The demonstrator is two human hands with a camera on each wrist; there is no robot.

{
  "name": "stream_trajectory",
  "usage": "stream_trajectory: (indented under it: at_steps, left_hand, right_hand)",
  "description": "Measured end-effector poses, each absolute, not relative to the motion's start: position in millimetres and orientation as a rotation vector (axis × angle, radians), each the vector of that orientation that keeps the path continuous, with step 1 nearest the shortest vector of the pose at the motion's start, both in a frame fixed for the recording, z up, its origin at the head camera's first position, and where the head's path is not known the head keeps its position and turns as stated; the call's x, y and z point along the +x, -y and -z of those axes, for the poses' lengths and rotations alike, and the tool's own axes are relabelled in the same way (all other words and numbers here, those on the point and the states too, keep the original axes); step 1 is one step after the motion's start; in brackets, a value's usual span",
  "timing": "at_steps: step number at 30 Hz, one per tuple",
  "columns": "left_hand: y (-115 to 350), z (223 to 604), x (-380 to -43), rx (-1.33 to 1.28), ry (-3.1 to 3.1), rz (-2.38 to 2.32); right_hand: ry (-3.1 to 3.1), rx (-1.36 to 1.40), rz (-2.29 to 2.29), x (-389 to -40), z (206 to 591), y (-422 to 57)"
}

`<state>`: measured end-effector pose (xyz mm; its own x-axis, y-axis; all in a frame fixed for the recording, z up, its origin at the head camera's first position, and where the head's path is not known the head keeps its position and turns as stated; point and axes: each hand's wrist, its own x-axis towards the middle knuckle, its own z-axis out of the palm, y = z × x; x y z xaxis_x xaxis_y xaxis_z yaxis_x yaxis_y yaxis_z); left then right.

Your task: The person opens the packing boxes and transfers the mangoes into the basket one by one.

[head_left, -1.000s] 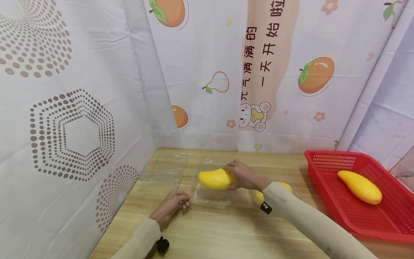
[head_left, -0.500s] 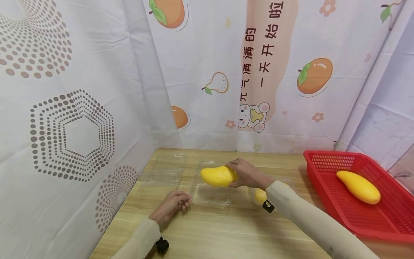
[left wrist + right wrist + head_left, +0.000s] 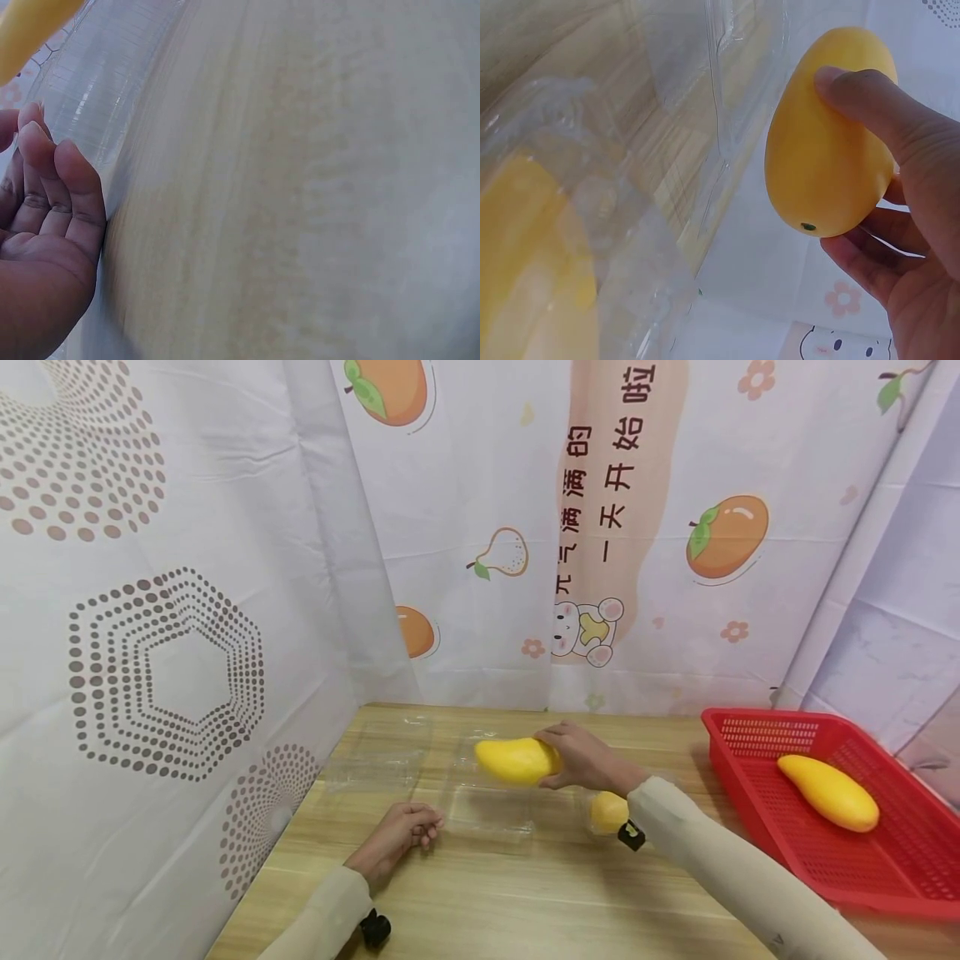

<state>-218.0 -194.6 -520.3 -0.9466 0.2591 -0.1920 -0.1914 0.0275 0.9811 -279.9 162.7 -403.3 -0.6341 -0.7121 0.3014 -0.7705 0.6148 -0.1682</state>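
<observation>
Holding one mango (image 3: 517,762), three clear containers (image 3: 491,812) nearby

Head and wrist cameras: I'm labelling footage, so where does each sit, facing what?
Head: on the head, facing forward-down at the table; left hand, right hand, sleeves show.
Left wrist: on that wrist, facing table and left hand.
Right wrist: on that wrist, facing right hand gripping a mango.
Shared: head and right wrist both show that mango.

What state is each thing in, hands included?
Right hand: gripping the held mango.
Held mango: raised off the table.
Left hand: loosely curled, holding nothing.
Left container: open.
Middle container: open.
Right container: yellow fruit inside; lid unclear.
Red basket: upright, another mango inside.
</observation>
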Motion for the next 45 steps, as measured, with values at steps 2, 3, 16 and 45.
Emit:
stream_trajectory:
  at_steps: [2,3,16,45]
  left_hand:
    - [194.8,520.8,-218.1,0.068,-1.992,-1.988]
    - [194.6,520.7,-218.1,0.069,-1.994,-1.986]
    - [194.3,518.7,-216.3,0.060,-1.996,-1.990]
    - [195.8,520.7,-216.7,0.070,-1.995,-1.979]
  right_hand:
    - [2.632,1.223,-0.421,-280.3,402.9,-165.3]
    - [2.629,1.221,-0.427,-280.6,402.9,-166.6]
    - [2.629,1.137,-0.448,-282.7,400.5,-186.9]
    - [2.711,0.915,-0.511,-287.1,392.0,-267.9]
